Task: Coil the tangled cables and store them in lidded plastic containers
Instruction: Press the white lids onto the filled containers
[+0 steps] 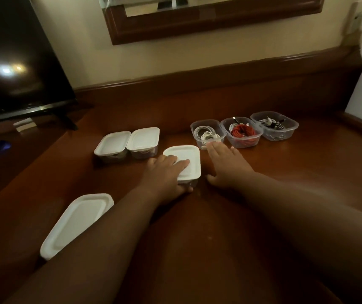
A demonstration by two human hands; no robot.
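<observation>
Container (186,170), clear-walled, wears a white lid.

Both hands fwd: left (167,170) curled, right (226,163) flat.

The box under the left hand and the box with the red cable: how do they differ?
The box under the left hand has a white lid on; the red-cable box is open. The left hand rests on the first; nothing touches the second. Both stand upright on the table.
</observation>
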